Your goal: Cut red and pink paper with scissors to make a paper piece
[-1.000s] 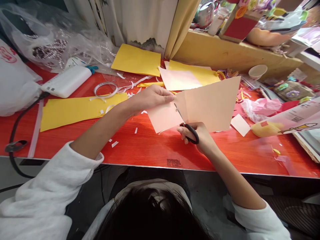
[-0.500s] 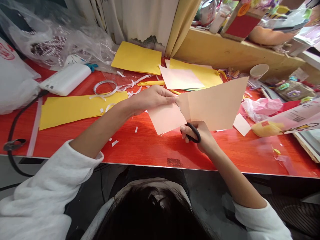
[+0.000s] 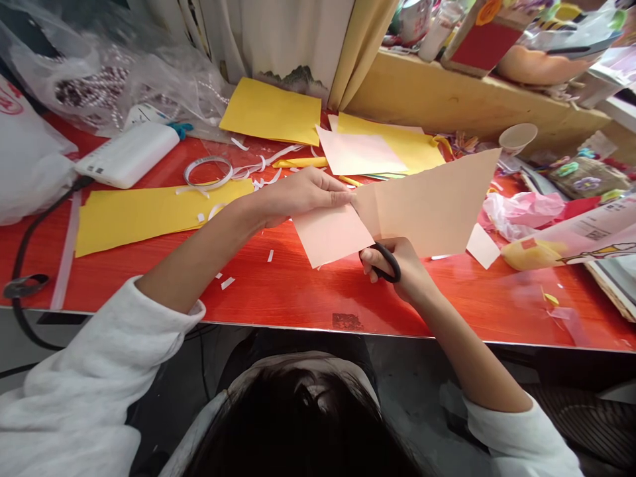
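Note:
My left hand (image 3: 303,195) pinches the top edge of a pale pink sheet of paper (image 3: 427,202), held just above the red table (image 3: 298,291). My right hand (image 3: 397,268) is closed round the black handles of a pair of scissors (image 3: 385,262), whose blades are hidden under the sheet. The cut runs up the sheet between a small left flap (image 3: 330,235) and the large right part.
Yellow sheets (image 3: 149,212) lie to the left and at the back (image 3: 273,112), with another pink sheet (image 3: 358,154). A white box (image 3: 126,156), a tape ring (image 3: 209,173), plastic bags (image 3: 99,79), a paper cup (image 3: 517,138) and paper scraps crowd the table.
The scissors have moved further up into the sheet, so the blades no longer show. The right part of the sheet has swung slightly up and right.

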`<state>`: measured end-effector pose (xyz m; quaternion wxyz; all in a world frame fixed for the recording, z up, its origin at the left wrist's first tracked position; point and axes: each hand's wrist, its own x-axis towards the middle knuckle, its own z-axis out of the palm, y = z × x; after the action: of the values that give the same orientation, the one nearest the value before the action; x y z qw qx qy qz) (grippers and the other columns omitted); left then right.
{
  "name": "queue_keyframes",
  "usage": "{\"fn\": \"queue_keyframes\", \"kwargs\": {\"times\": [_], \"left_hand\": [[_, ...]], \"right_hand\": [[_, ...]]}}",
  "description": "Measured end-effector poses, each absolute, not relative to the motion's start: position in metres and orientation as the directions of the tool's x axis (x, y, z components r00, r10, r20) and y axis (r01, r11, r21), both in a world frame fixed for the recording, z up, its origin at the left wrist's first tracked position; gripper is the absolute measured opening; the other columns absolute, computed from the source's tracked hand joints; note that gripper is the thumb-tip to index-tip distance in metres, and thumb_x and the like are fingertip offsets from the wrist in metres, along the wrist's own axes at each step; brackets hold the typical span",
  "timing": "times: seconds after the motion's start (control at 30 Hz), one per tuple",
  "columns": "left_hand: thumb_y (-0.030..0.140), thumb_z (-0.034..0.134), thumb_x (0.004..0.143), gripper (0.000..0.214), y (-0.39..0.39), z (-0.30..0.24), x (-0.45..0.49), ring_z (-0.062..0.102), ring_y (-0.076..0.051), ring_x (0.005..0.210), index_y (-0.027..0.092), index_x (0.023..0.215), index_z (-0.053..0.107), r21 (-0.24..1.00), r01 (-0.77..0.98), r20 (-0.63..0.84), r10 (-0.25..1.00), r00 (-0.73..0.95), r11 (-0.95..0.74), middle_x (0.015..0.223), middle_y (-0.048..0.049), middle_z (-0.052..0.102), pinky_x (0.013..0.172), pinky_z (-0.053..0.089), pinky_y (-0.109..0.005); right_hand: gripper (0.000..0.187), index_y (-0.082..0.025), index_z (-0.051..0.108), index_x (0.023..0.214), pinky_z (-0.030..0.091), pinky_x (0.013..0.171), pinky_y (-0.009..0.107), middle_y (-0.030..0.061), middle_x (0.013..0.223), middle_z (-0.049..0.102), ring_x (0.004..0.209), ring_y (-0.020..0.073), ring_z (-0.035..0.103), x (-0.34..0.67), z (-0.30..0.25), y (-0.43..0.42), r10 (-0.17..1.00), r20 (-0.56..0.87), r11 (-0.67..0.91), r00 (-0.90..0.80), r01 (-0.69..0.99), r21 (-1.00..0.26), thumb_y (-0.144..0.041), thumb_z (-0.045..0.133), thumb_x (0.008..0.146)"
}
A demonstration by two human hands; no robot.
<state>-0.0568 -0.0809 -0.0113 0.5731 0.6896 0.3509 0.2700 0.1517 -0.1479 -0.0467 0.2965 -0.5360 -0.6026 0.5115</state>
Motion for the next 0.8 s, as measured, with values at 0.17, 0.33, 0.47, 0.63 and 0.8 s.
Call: {"fn": "queue_keyframes", "kwargs": {"times": [0.17,0.33,0.47,0.63,0.8], "left_hand": [[0.045,0.06,0.082,0.031,-0.0817,-0.0089,-0.0573,0.063,-0.016,0.073,0.017,0.082,0.071,0.975,0.182,-0.008,0.803,0.596,-0.125,0.078,-0.007,0.068,0.06,0.047,-0.027],[0.037,0.061,0.082,0.023,-0.0782,-0.01,-0.0552,0.063,-0.014,0.077,0.018,0.092,0.07,0.977,0.147,0.062,0.86,0.507,-0.157,0.087,-0.0048,0.069,0.062,0.048,-0.025],[0.027,0.065,0.078,0.019,-0.0773,-0.0117,-0.0532,0.063,-0.015,0.076,0.016,0.093,0.071,0.978,0.139,0.071,0.877,0.475,-0.155,0.083,-0.0043,0.07,0.064,0.05,-0.027],[0.024,0.066,0.077,0.016,-0.0767,-0.0125,-0.0527,0.063,-0.016,0.076,0.016,0.089,0.073,0.973,0.159,0.075,0.885,0.46,-0.165,0.079,-0.0038,0.07,0.063,0.049,-0.028],[0.024,0.067,0.076,0.016,-0.0752,-0.0143,-0.052,0.063,-0.016,0.077,0.016,0.089,0.073,0.975,0.161,0.064,0.884,0.464,-0.155,0.08,-0.0036,0.069,0.062,0.049,-0.029]], "right_hand": [[0.045,-0.018,0.054,0.046,0.029,0.047,0.026,-0.0009,0.04,0.048,0.041,0.01,0.043,0.1507,-0.0476,-0.1473,0.96,-0.19,-0.105,-0.207,0.363,-0.926,-0.054,0.071,0.067],[0.043,-0.017,0.055,0.047,0.026,0.044,0.025,-0.0012,0.041,0.049,0.04,0.009,0.042,0.1517,-0.0488,-0.1463,0.959,-0.195,-0.116,-0.204,0.344,-0.932,-0.051,0.072,0.066],[0.043,-0.017,0.056,0.049,0.029,0.045,0.025,-0.0003,0.046,0.053,0.041,0.0092,0.045,0.1526,-0.0479,-0.1454,0.95,-0.21,-0.126,-0.231,0.333,-0.935,-0.053,0.073,0.063],[0.049,-0.017,0.056,0.049,0.027,0.044,0.025,-0.0005,0.043,0.05,0.041,0.0099,0.045,0.1542,-0.0477,-0.144,0.941,-0.212,-0.112,-0.265,0.346,-0.932,-0.061,0.072,0.06],[0.052,-0.017,0.057,0.05,0.026,0.044,0.026,0.0,0.042,0.05,0.042,0.0099,0.044,0.1562,-0.0491,-0.1427,0.932,-0.2,-0.088,-0.301,0.347,-0.934,-0.066,0.069,0.06]]}}
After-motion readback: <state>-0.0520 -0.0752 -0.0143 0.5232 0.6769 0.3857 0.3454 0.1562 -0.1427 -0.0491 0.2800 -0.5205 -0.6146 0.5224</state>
